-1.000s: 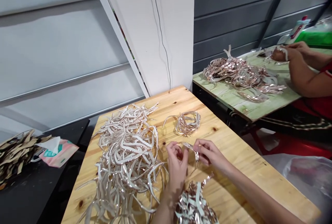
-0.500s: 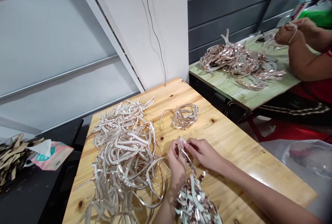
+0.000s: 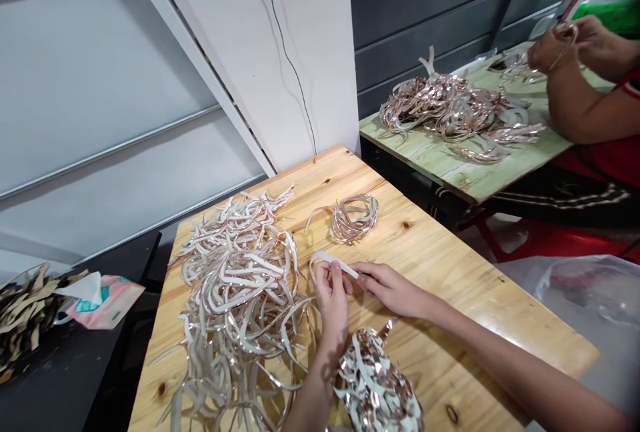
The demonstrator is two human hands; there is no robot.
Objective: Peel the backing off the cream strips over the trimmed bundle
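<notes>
My left hand [image 3: 333, 292] pinches a narrow strip [image 3: 325, 257], pale on its upper face, which bows up and over the fingertips. At the strip's right end, the fingers of my right hand [image 3: 387, 287] are closed on it. To the left of my hands lies a large tangled heap of pale strips with shiny rose-gold edges [image 3: 245, 285]. A loose coil of similar strips [image 3: 355, 219] rests just beyond my hands. Below them, between my forearms, sits a pile of short shiny curled pieces [image 3: 377, 385].
The wooden table [image 3: 500, 325] stands against a white pillar [image 3: 310, 52]. A dark side table [image 3: 60, 379] at left carries brown scraps [image 3: 25, 305] and a tissue pack [image 3: 113, 302]. At right, another person's hands [image 3: 560, 45] work over a green table [image 3: 470, 182] bearing a shiny strip heap [image 3: 450, 112].
The strip between my hands has turned from pointing down toward the shiny pile to arching over my left fingertips, pale side up. My view has shifted slightly.
</notes>
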